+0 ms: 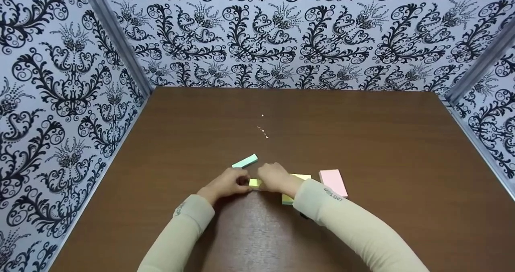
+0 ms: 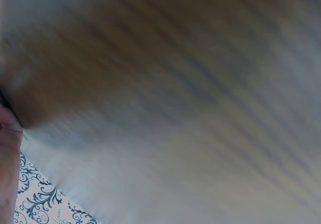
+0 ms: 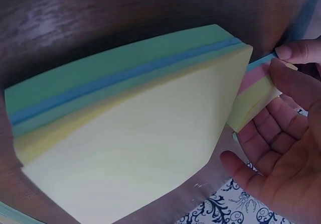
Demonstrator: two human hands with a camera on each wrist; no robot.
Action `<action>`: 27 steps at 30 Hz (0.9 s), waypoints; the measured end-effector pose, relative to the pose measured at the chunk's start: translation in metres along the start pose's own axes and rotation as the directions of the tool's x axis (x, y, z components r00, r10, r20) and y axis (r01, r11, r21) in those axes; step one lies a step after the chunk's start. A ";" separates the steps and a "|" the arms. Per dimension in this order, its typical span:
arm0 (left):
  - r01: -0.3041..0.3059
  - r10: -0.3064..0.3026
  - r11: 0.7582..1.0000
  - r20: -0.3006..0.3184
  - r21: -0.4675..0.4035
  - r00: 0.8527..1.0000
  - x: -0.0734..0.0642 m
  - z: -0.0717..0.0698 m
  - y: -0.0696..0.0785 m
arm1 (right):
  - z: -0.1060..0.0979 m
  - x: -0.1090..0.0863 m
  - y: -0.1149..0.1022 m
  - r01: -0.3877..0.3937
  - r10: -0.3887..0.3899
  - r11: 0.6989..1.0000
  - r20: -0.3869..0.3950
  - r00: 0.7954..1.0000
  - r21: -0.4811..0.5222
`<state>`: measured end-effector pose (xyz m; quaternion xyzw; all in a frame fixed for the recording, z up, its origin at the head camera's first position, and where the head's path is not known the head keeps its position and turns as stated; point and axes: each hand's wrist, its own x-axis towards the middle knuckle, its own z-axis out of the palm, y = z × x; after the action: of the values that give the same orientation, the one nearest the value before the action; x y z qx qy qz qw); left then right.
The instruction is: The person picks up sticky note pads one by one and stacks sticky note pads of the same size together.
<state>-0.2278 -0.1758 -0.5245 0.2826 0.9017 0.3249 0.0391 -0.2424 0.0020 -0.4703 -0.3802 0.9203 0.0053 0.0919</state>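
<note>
A small sticky note pad with a yellow top lies between my two hands, just above the table. My left hand pinches its left end between thumb and finger. From the other side, my right hand grips the right end, its fingertips partly hidden in the head view. Blue, pink and yellow layers show on the pad in the right wrist view. Beneath my right wrist sits a larger stack of sticky notes, pale yellow over green and blue layers. The left wrist view is mostly blurred, with part of a hand at its edge.
A thin mint-green pad lies just beyond my left hand. To the right of the larger stack is a pink sticky note pad. Patterned walls enclose the brown table at the back and sides.
</note>
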 end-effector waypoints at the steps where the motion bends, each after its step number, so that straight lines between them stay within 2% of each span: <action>1: 0.003 -0.003 1.000 0.005 0.008 1.000 0.000 0.000 0.000 | 0.000 0.000 0.000 0.000 0.000 1.000 0.002 1.000 0.001; 7: -0.038 0.038 0.999 -0.013 0.031 0.999 -0.001 0.001 0.000 | -0.001 -0.001 0.000 0.009 -0.009 1.000 -0.006 1.000 0.022; 14: -0.035 0.036 0.999 -0.038 0.026 0.999 -0.001 0.003 0.000 | 0.001 -0.001 0.001 0.005 -0.005 1.000 -0.001 1.000 0.007; 17: -0.057 0.058 0.998 -0.052 0.033 0.997 -0.001 0.004 0.000 | 0.002 -0.001 0.001 0.003 -0.003 1.000 0.004 1.000 0.008; 27: -0.064 0.066 0.997 -0.062 0.032 0.996 0.000 0.004 0.000 | 0.001 -0.001 0.002 -0.002 0.002 1.000 0.006 1.000 0.031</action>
<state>-0.2266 -0.1737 -0.5275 0.3019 0.8976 0.3211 -0.0044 -0.2429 0.0036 -0.4713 -0.3778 0.9204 -0.0077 0.1006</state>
